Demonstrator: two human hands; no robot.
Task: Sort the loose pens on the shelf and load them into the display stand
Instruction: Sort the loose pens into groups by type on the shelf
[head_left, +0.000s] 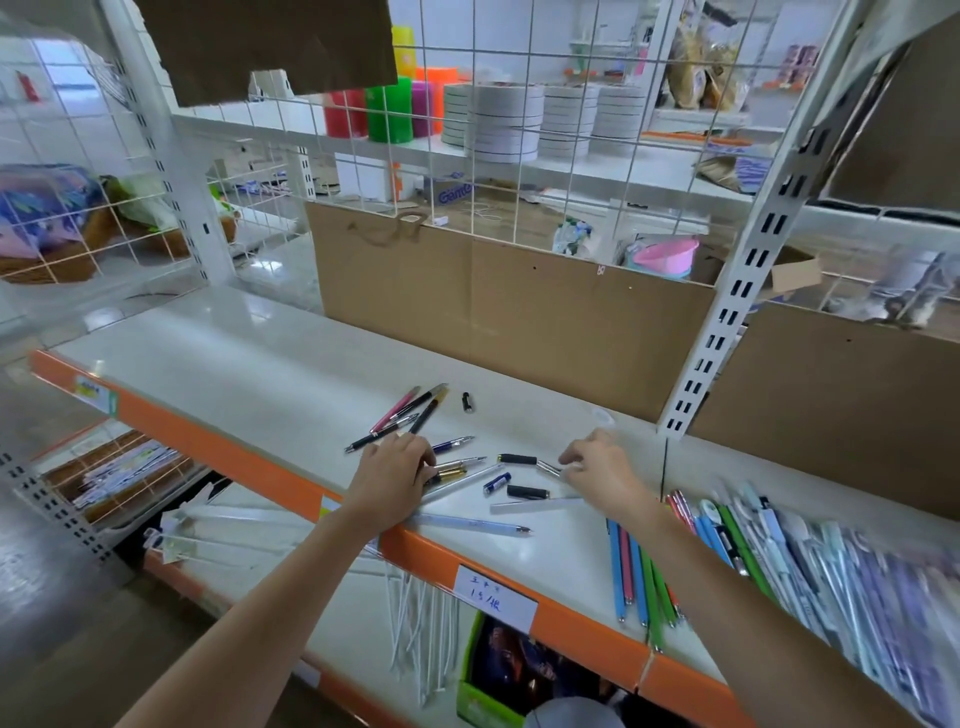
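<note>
White shelf (249, 364) — four pens (402, 415) fanned behind left hand (395, 470), fingers curled over more; right hand (597, 467) pinching a black-capped pen (524, 460).

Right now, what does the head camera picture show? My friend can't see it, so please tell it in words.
Two bare hands reach over a white shelf with an orange front edge, sorting loose pens. The left hand rests on several pens, and the right hand pinches the silver end of a black-gripped pen. More colourful pens lie at the right, cardboard behind.
</note>
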